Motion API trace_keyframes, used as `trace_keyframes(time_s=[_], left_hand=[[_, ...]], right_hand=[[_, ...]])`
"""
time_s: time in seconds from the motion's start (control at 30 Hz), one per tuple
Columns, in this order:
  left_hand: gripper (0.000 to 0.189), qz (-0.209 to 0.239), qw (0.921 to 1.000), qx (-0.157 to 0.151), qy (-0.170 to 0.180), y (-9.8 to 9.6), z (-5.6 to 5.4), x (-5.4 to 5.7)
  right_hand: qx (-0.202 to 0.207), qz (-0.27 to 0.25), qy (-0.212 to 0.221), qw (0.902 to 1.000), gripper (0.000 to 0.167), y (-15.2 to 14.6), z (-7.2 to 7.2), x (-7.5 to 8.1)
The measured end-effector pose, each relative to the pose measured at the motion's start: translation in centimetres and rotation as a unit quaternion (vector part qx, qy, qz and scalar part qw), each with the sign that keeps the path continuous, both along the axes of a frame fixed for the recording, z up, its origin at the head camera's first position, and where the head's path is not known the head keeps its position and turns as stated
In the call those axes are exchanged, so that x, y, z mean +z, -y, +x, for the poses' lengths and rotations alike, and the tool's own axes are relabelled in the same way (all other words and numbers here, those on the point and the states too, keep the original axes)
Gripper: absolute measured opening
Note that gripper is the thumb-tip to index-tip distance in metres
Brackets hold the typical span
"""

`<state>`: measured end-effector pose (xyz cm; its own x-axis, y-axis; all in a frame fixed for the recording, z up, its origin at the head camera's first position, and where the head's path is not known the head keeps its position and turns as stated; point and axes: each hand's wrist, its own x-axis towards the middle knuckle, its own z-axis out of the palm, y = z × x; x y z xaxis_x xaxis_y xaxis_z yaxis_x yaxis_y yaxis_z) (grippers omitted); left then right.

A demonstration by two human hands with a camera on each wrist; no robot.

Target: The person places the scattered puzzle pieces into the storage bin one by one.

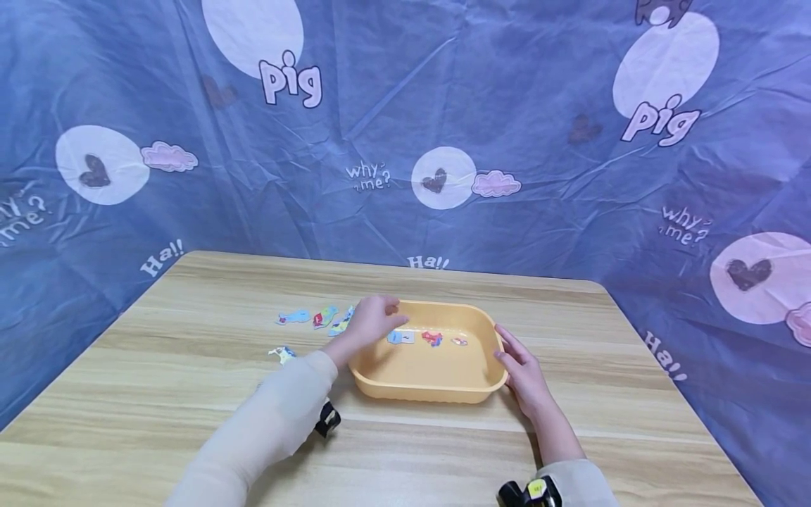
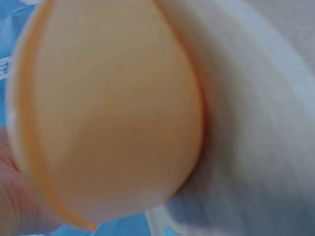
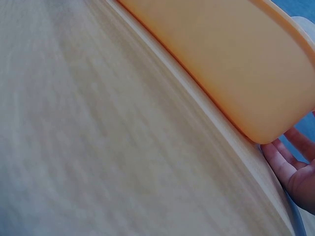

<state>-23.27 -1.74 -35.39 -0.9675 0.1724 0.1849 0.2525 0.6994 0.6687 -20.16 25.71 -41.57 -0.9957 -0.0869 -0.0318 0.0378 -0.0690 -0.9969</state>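
The right hand [image 1: 526,372] gripped the tray's [image 1: 431,394] right end, seemingly for steadiness; the left hand [image 1: 370,320], above its left, hid any pinch.

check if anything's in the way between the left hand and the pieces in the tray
Nothing visible is. The left hand is over the left rim of the tray, which is open above the pieces. The right hand is at the opposite end, clear of that path.
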Motion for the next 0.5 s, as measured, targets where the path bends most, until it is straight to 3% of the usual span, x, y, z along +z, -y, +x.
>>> trace_keyframes(time_s=[0.2,0.33,0.5], left_hand=[[0.044,0.074,0.9972,0.012,0.007,1.4,0.3,1.4],[0.045,0.106,0.9942,0.019,-0.008,2.6,0.6,2.2],[0.048,0.132,0.9908,0.015,-0.026,4.4,0.9,2.4]], right_hand=[[0.000,-0.002,-0.003,1.0000,0.052,0.0,0.0,0.0],[-0.002,-0.006,-0.006,1.0000,0.052,0.0,0.0,-0.1],[0.006,-0.009,-0.028,0.9996,0.051,-0.1,0.0,-0.3]])
